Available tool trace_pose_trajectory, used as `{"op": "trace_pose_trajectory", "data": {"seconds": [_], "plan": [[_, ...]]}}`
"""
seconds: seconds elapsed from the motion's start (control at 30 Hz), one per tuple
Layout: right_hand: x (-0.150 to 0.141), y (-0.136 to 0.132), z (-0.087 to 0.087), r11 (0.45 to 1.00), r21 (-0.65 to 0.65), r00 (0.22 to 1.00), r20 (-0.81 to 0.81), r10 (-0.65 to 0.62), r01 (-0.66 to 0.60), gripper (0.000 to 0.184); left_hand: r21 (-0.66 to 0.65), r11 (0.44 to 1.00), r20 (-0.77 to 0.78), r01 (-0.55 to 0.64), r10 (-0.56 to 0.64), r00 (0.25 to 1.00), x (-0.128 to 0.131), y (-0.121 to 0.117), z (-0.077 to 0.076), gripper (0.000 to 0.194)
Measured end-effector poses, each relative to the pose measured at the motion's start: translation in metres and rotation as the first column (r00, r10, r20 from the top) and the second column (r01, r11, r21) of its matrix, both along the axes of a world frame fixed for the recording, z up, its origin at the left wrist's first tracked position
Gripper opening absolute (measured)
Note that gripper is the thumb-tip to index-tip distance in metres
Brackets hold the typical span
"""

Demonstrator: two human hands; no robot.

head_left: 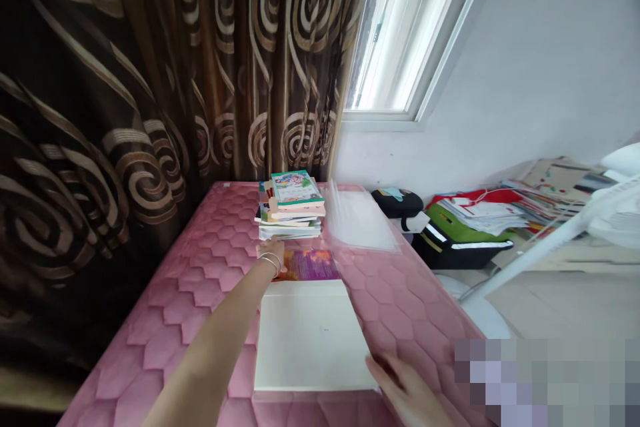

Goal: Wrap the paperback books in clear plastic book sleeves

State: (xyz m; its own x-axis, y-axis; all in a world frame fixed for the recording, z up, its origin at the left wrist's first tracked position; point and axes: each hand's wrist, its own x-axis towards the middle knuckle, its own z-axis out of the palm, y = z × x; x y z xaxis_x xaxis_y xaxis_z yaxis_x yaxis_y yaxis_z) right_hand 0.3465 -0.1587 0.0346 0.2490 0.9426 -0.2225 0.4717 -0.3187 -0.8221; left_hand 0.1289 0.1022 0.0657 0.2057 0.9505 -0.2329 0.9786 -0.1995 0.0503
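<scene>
An open book (313, 340) lies on the pink mattress (200, 280) in front of me, its blank pale page facing up. Beyond that page stretches its orange and purple cover (313, 265). My left hand (271, 255), with thin bangles at the wrist, is closed at the cover's left edge; the fingertips are small and partly hidden. At the near right corner of the page, my right hand (403, 387) pinches the book's edge. A see-through strip shows along the near edge. Just past my left hand stands a stack of books (295, 203), a green-edged one on top.
Clear plastic sheets (357, 217) lie right of the stack. A patterned curtain (240, 67) hangs along the left and back. Right of the mattress are a black and green box (455, 240), piled papers (555, 190) and a white fan (540, 247). A window (395, 33) is above.
</scene>
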Motion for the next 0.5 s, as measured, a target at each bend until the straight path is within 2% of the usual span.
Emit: {"op": "trace_pose_trajectory", "data": {"seconds": [0.13, 0.23, 0.33, 0.43, 0.5], "plan": [[-0.008, 0.005, -0.005, 0.999, -0.034, 0.988, -0.147, 0.035, -0.040, 0.050, 0.016, 1.000, -0.010, -0.007, 0.007, 1.000, -0.003, 0.001, -0.004, 0.067], [-0.014, 0.002, -0.015, 0.998, -0.050, 0.965, -0.260, -0.046, 0.034, 0.052, 0.033, 0.999, -0.012, 0.000, 0.001, 1.000, -0.004, 0.004, -0.005, 0.066], [-0.022, -0.001, -0.021, 0.991, -0.061, 0.904, -0.405, -0.137, 0.123, 0.055, 0.048, 0.999, -0.006, 0.013, -0.013, 1.000, -0.002, 0.005, -0.003, 0.067], [-0.025, -0.002, -0.017, 0.986, -0.079, 0.860, -0.482, -0.164, 0.144, 0.054, 0.052, 0.998, 0.023, 0.032, -0.033, 0.999, -0.003, 0.001, 0.003, 0.065], [-0.021, 0.003, -0.008, 0.991, -0.072, 0.875, -0.467, -0.131, 0.110, 0.050, 0.039, 0.998, 0.056, 0.046, -0.048, 0.997, -0.009, -0.003, 0.008, 0.062]]}}
